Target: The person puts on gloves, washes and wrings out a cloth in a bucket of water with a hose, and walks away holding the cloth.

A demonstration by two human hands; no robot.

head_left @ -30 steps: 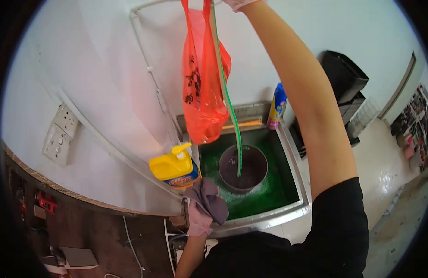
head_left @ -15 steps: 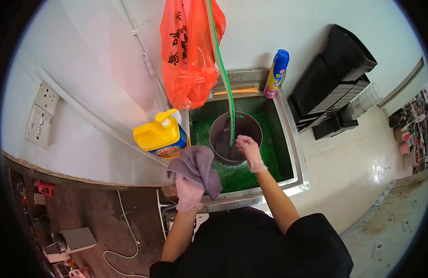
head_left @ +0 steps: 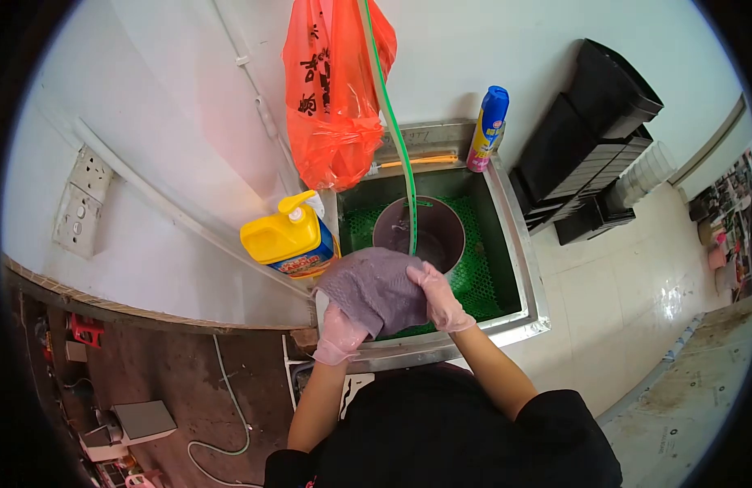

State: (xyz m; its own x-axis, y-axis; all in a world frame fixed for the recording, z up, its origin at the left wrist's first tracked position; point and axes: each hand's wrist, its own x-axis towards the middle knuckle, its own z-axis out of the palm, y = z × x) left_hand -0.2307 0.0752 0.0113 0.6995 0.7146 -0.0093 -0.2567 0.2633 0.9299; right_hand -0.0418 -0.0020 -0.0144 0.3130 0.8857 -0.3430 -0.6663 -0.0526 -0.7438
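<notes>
A purple-grey cloth is spread between my two gloved hands, over the front edge of the sink. My left hand grips its lower left side, with fingers partly under the fabric. At the cloth's right edge, my right hand pinches it. Behind the cloth a dark round bucket stands on green mesh in the sink, partly covered by the cloth. A green-striped hose hangs down into the bucket.
Left of the sink stands a yellow pump bottle. A red plastic bag hangs above the sink's back left. A blue spray can stands at the back right corner, with black bins beyond it. Wall sockets are at left.
My right hand came down from high up, passed over the bucket and took hold of the cloth's right edge. The cloth, bunched in my left hand before, is now spread wider.
</notes>
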